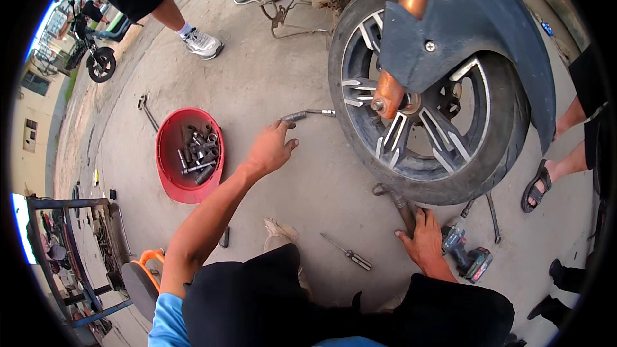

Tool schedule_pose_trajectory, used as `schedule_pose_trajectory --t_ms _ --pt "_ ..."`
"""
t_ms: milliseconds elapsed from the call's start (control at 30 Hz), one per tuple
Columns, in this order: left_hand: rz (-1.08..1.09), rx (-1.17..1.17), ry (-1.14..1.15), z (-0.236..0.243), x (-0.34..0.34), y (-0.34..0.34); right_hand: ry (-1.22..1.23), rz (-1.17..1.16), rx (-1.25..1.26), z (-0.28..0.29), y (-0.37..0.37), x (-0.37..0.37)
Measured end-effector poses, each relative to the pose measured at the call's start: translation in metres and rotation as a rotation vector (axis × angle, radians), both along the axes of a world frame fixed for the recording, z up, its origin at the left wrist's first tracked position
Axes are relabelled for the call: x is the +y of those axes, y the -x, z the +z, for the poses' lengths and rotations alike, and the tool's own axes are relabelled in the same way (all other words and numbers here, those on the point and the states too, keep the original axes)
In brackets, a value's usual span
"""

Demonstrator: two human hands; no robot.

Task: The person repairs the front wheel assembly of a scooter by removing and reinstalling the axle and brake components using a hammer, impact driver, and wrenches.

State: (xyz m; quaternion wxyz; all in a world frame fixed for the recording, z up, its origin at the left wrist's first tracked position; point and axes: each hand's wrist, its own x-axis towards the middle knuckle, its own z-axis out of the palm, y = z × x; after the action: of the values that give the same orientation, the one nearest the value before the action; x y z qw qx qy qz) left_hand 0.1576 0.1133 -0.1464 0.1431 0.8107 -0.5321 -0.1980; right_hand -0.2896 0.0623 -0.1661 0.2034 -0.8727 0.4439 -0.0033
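The left hand (273, 147) is near the centre of the frame, a little to the left. It is open, with the thumb held apart from the fingers. Its fingertips are at the dark end of a bar (294, 116); I cannot tell if they press on it. The bar lies on the ground, and its silver end points to the right, close to the wheel (442, 130).

The right hand (425, 242) is low in the frame, right of centre. Its thumb and fingers are at the lower end of a dark tool (401, 205), which lies slanting below the tyre. I cannot tell if this hand grips the tool or only rests there.

Just to the right of this hand lies a drill (461, 249), and above the drill, a rod (493, 217). Between the two knees, a screwdriver (355, 258) lies slanting on the ground.

In the left part of the frame there is a red helmet (186, 195), turned with its hollow side up, and sockets (207, 151) are heaped in it. A wrench (149, 114) lies beside its upper left edge.

The wheel fills the upper right, with a copper fork (389, 93) before it.
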Motion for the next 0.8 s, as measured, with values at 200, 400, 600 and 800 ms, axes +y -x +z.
schedule_pose_trajectory --t_ms 200,400,600,800 --pt "-0.218 -0.166 0.263 -0.034 -0.026 -0.010 -0.106 0.131 -0.028 -0.027 0.003 0.003" --pt "0.012 0.698 0.449 0.016 -0.086 0.031 -0.168 0.102 -0.028 0.031 0.004 -0.021" --pt "0.082 0.851 0.434 0.008 -0.118 0.051 -0.335 -0.110 -0.338 0.126 -0.011 -0.063" --pt "0.249 1.240 0.235 -0.034 -0.086 0.088 -0.022 -0.098 -0.804 0.131 -0.026 -0.055"
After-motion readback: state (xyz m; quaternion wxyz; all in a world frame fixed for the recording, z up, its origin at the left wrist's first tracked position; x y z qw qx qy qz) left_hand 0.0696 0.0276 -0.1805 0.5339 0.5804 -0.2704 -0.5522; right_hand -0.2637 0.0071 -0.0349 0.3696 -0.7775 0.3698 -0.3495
